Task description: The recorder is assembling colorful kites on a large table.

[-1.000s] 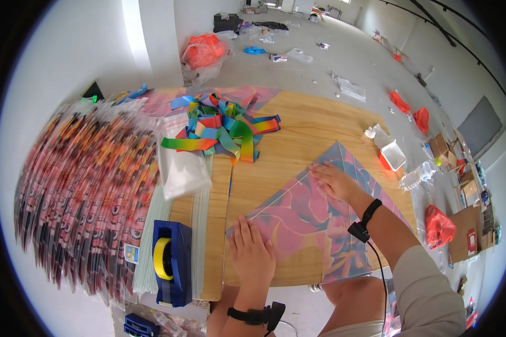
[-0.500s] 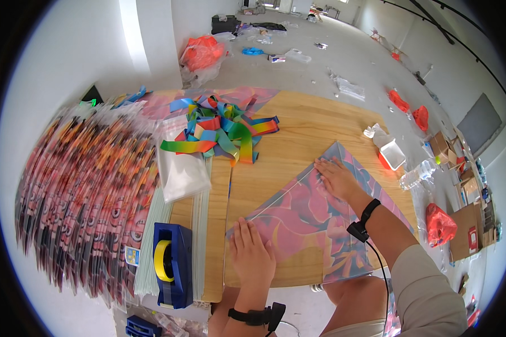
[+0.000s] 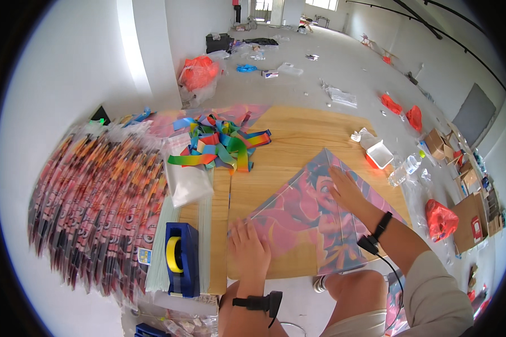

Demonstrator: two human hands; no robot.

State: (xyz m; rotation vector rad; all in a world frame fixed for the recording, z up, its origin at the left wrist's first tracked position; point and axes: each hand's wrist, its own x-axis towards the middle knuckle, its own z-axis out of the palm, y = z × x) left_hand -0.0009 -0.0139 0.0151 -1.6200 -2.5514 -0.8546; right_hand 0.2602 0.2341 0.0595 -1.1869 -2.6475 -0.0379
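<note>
A thin kite [image 3: 289, 216] printed in pink and blue lies flat on the wooden table, its point away from me. Pale thin rods run along its left edge and down its middle. My left hand [image 3: 249, 247] rests flat on the left corner, fingers stretched out. Farther up, my right hand [image 3: 351, 191] lies with straight fingers on the upper part, just right of the middle rod. Neither hand grips anything. Left of the kite stands a blue tape dispenser [image 3: 190, 261] with a yellow roll [image 3: 174, 254], beside bundled pale rods [image 3: 205, 247].
Rainbow ribbons [image 3: 225, 143] lie heaped at the far left, by clear plastic bags [image 3: 188, 182]. A stack of bagged printed kites [image 3: 98, 208] fills the left side. At the far right edge sits a white-and-red container [image 3: 379, 155]; a plastic bottle [image 3: 405, 170] is beyond it.
My right hand has slid right from the kite's upper left edge, uncovering more of the printed figure. The left hand stays at its corner. The view has tilted up slightly.
</note>
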